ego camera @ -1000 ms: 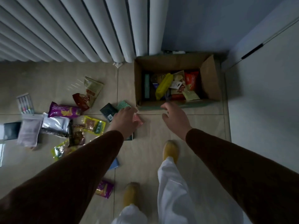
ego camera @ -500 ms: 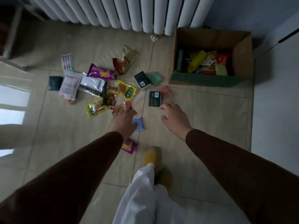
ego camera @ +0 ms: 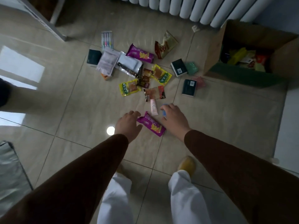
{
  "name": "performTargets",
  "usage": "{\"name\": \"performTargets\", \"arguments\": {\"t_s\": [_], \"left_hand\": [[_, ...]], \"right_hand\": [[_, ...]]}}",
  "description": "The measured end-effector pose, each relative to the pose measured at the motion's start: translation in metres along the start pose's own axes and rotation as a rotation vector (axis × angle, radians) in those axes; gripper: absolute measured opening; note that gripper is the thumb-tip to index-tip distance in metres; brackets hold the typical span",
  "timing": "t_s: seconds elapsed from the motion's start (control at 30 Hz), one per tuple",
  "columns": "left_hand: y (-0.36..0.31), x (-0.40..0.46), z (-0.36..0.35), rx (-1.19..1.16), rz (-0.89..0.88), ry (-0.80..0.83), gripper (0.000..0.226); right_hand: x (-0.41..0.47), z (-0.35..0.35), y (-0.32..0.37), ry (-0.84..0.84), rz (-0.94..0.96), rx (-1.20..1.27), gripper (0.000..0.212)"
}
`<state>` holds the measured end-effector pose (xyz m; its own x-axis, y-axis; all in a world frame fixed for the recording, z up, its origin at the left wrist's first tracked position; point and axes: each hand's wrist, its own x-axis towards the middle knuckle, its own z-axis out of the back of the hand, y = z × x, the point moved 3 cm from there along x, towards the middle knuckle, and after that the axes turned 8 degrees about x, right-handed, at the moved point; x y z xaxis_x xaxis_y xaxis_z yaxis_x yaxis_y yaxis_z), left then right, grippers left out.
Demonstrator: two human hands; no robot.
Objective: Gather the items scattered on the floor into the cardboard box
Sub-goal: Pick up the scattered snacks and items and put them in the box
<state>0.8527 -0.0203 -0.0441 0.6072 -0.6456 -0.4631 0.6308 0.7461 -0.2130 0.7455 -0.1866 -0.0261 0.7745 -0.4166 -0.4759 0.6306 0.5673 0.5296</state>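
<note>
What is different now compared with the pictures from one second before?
Both hands have moved away from the cardboard box toward the scattered items. The left hand and right hand now reach down on either side of the near purple snack packet, neither gripping it yet. The floor items and the box contents have not moved.
</note>
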Motion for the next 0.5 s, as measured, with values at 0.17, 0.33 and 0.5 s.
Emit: {"name": "performTargets", "arguments": {"t_s": [0.17, 0.33, 0.5], "left_hand": [[0.113, -0.011, 0.037, 0.046, -0.015, 0.009, 0.048], [0.201, 0.005, 0.084, 0.080, -0.008, 0.015, 0.049], [0.251, 0.040, 0.116, 0.082, 0.013, 0.007, 0.050]], "right_hand": [[0.025, -0.047, 0.107, -0.024, -0.018, 0.028, 0.035], [0.061, -0.082, 0.194, -0.058, -0.010, 0.057, 0.035], [0.102, -0.092, 0.238, -0.041, -0.005, 0.083, 0.036]]}}
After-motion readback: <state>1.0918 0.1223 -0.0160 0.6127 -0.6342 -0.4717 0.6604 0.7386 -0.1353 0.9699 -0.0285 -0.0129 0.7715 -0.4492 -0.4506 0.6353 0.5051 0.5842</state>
